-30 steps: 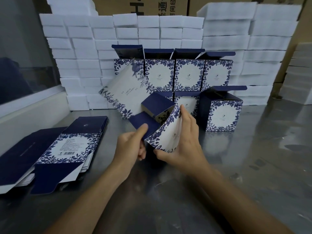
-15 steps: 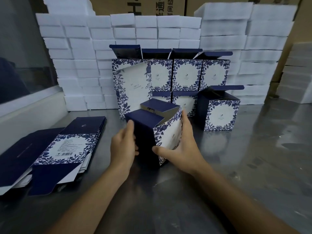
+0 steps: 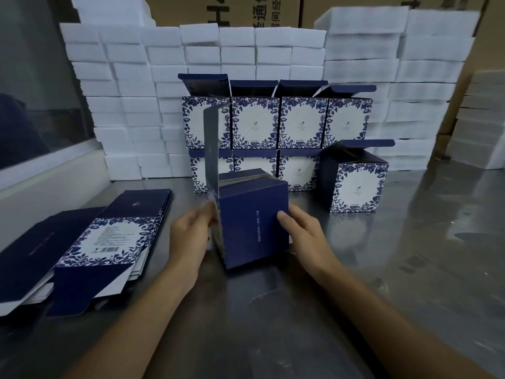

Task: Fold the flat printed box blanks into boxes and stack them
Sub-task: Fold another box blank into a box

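Clearly unfinished: at lower left a pile of flat blanks (image 3: 90, 242), barcode label too small to read, awaits folding. At centre, the left hand (image 3: 191, 236) and right hand (image 3: 306, 236) grasp a navy box (image 3: 254, 222), flap up, its white lettering illegible. Upper right, folded boxes (image 3: 278, 132) stand stacked.

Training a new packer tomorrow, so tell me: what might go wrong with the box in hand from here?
The tall open flap stands just in front of the stacked boxes; lifting the held box toward them may snag or crease it. The left hand and right hand hold only its sides, so it may skew.
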A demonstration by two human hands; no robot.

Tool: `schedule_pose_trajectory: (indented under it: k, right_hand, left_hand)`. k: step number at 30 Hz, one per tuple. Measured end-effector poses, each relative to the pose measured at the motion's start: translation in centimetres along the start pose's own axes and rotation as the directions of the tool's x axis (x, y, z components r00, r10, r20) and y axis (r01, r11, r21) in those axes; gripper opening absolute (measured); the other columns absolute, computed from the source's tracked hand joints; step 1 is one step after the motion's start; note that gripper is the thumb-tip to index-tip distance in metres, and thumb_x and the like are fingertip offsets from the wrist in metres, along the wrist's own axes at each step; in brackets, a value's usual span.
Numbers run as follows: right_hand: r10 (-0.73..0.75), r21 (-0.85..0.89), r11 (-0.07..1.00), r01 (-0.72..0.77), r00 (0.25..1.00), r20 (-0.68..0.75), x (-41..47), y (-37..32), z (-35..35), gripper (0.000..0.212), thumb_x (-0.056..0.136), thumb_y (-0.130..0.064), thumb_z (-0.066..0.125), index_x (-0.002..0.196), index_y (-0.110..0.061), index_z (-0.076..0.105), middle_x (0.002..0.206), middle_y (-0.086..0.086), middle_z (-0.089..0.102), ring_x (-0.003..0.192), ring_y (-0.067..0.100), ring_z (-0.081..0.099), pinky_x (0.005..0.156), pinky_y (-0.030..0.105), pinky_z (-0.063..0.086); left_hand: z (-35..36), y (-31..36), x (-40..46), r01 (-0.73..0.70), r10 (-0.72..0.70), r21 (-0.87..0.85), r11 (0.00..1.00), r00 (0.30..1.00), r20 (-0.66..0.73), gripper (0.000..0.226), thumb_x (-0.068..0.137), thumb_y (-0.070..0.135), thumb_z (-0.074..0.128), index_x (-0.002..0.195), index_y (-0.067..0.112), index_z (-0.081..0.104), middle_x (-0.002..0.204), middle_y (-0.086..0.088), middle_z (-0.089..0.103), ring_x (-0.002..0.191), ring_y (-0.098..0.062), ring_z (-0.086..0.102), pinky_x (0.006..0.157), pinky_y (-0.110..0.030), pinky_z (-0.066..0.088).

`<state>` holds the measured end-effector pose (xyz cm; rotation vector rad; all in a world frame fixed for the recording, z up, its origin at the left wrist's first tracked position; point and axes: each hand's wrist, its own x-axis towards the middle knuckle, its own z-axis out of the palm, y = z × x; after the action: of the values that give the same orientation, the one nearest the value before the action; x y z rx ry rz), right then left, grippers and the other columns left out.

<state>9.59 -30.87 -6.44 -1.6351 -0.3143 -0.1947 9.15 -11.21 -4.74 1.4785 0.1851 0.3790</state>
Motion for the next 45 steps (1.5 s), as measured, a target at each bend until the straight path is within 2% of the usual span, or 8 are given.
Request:
schedule_pose_trajectory:
  k: [6, 11, 15, 20, 28, 34, 38, 45]
  right_hand:
    - [-0.014, -0.103, 0.995, 0.000, 0.991, -0.136, 0.7, 1.0, -0.5, 0.022, 0.103, -0.031, 0.050, 0.118, -0.047, 0.052, 0.107, -0.011, 0.070, 0.105, 0.020, 0.069, 0.088, 0.053, 0.058]
    - [-0.108, -0.195, 0.979, 0.066, 0.971, -0.213, 0.9, 0.7, -0.2, 0.026, 0.102, -0.021, 0.054, 0.119, -0.040, 0.051, 0.117, -0.010, 0.065, 0.111, 0.011, 0.063, 0.100, 0.048, 0.051]
    - [-0.047, -0.163, 0.986, 0.018, 0.983, -0.177, 0.5, -0.3, 0.3, 0.043, 0.095, -0.061, 0.043, 0.125, -0.036, 0.062, 0.129, -0.010, 0.064, 0.119, 0.005, 0.059, 0.107, 0.044, 0.046]
    - [-0.023, -0.031, 0.999, 0.018, 0.987, -0.157, -0.2, -2.3, 0.8, 0.060, 0.078, -0.091, 0.031, 0.099, -0.053, 0.072, 0.111, -0.023, 0.073, 0.111, -0.002, 0.064, 0.103, 0.032, 0.045]
    - [-0.263, -0.172, 0.961, 0.217, 0.908, -0.327, -0.1, -2.4, 0.8, 0.028, 0.100, -0.040, 0.049, 0.128, -0.038, 0.046, 0.128, -0.007, 0.055, 0.114, 0.011, 0.058, 0.092, 0.033, 0.050]
    - [-0.641, -0.760, 0.570, 0.312, 0.747, -0.175, -0.4, -2.3, 1.3, 0.034, 0.101, -0.030, 0.048, 0.116, -0.013, 0.073, 0.140, 0.014, 0.054, 0.129, 0.033, 0.051, 0.098, 0.051, 0.045]
    - [-0.709, -0.879, 0.364, 0.310, 0.704, -0.046, -0.7, -2.7, 1.9, 0.024, 0.100, -0.028, 0.055, 0.112, -0.020, 0.075, 0.128, 0.005, 0.064, 0.122, 0.029, 0.057, 0.097, 0.053, 0.041]
    - [-0.680, -0.853, 0.404, 0.329, 0.732, -0.040, -1.1, -3.2, 3.1, 0.013, 0.096, -0.022, 0.063, 0.102, -0.020, 0.074, 0.114, -0.002, 0.069, 0.107, 0.028, 0.064, 0.084, 0.056, 0.046]
  left_hand:
    - [-0.5, -0.2, 0.0, -0.066, 0.069, -0.022, 0.998, 0.987, 0.147, 0.071, 0.060, 0.063, 0.071, 0.122, 0.030, 0.058, 0.109, 0.011, 0.071, 0.093, -0.001, 0.068, 0.066, -0.019, 0.052]
    - [0.1, -0.6, -0.4, -0.211, 0.203, 0.007, 0.978, 0.950, 0.238, 0.058, 0.064, 0.064, 0.074, 0.112, 0.036, 0.061, 0.101, 0.016, 0.073, 0.091, -0.005, 0.071, 0.072, -0.025, 0.058]
    - [0.3, -0.5, -0.5, -0.281, 0.268, 0.020, 0.959, 0.932, 0.243, 0.043, 0.083, 0.064, 0.057, 0.120, 0.044, 0.057, 0.108, 0.013, 0.071, 0.099, -0.007, 0.069, 0.085, -0.034, 0.056]
    - [1.0, 0.5, -1.3, -0.407, 0.378, 0.104, 0.908, 0.900, 0.218, 0.025, 0.091, 0.060, 0.043, 0.113, 0.061, 0.056, 0.109, 0.043, 0.059, 0.107, 0.021, 0.052, 0.085, -0.004, 0.041]
    - [2.0, 0.9, -1.8, -0.506, 0.494, 0.169, 0.846, 0.862, 0.112, 0.032, 0.090, 0.041, 0.043, 0.122, 0.039, 0.044, 0.108, 0.016, 0.054, 0.090, 0.013, 0.052, 0.073, -0.003, 0.040]
    - [2.0, 0.3, -2.2, -0.651, 0.619, 0.401, 0.644, 0.752, 0.227, 0.041, 0.100, 0.038, 0.036, 0.126, 0.022, 0.063, 0.127, -0.001, 0.056, 0.117, 0.000, 0.050, 0.090, 0.001, 0.029]
    - [2.5, -0.3, -3.0, -0.681, 0.627, 0.423, 0.598, 0.726, 0.282, 0.039, 0.099, 0.034, 0.041, 0.129, 0.017, 0.062, 0.134, -0.003, 0.055, 0.123, -0.017, 0.054, 0.096, -0.032, 0.048]
    - [2.9, 0.1, -3.1, -0.709, 0.702, 0.432, 0.557, 0.680, 0.210, 0.030, 0.098, 0.026, 0.048, 0.113, 0.013, 0.070, 0.118, -0.004, 0.064, 0.118, -0.021, 0.059, 0.084, -0.037, 0.053]
